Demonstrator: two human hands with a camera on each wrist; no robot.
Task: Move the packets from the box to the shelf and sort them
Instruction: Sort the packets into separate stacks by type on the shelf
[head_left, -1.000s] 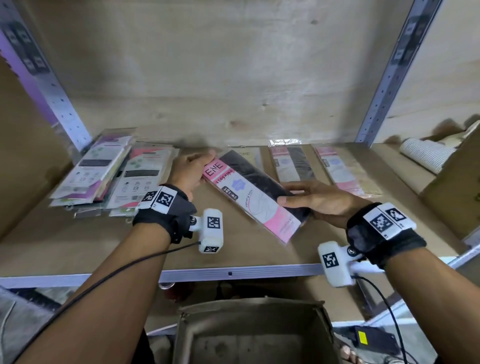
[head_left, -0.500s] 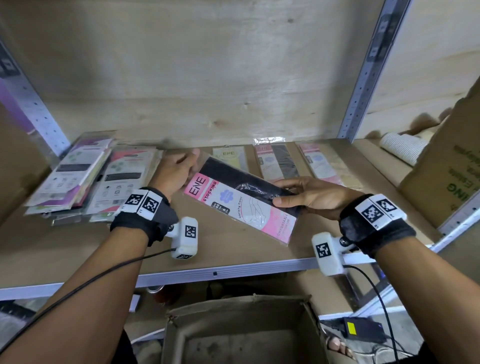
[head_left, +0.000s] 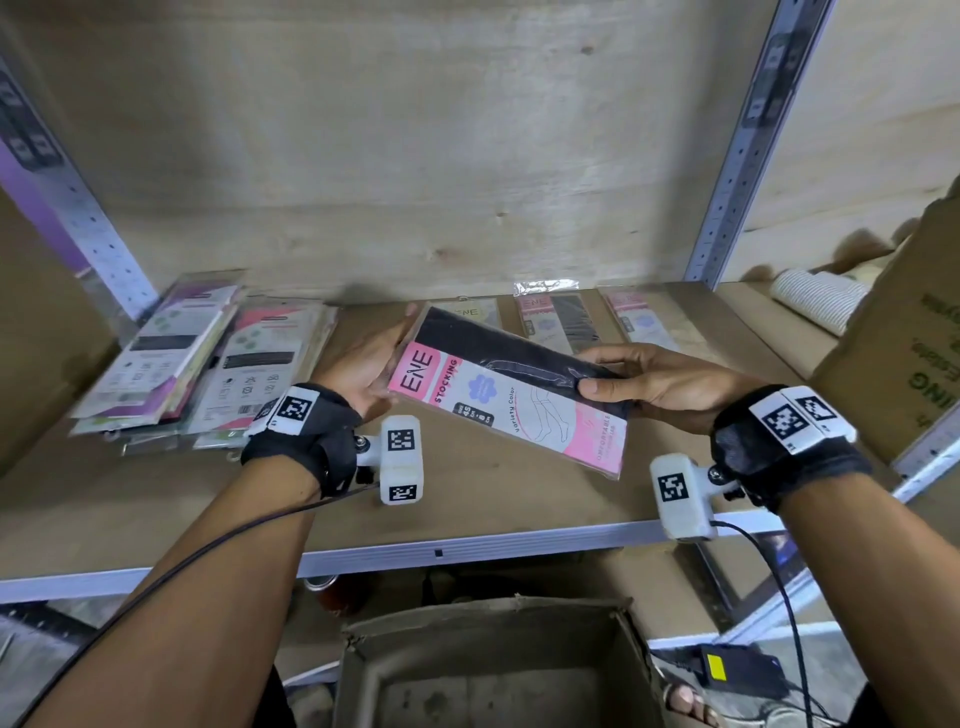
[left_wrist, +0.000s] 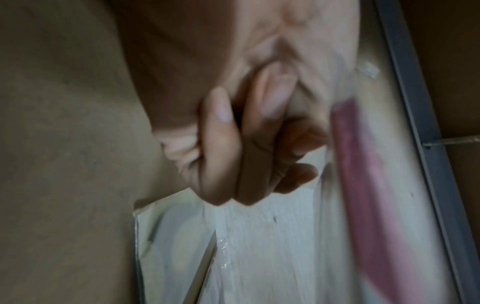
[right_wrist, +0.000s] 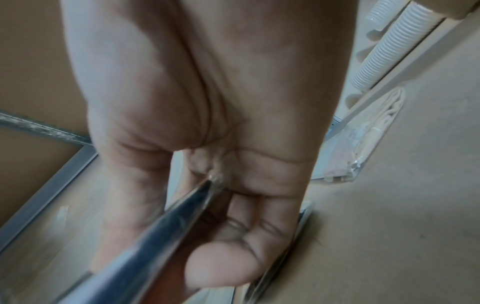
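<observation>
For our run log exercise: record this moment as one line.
stocking packet held above shelf | right hand pinches | left hand supports end | box below

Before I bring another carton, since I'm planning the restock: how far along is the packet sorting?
Nearly done. Done: two stacks lie at the shelf's left, and three stocking packets sit in a row along the back. In hand: one ENE stocking packet, held between the left hand and right hand, above the shelf. Left: placing it; the box below shows only bare bottom.
</observation>
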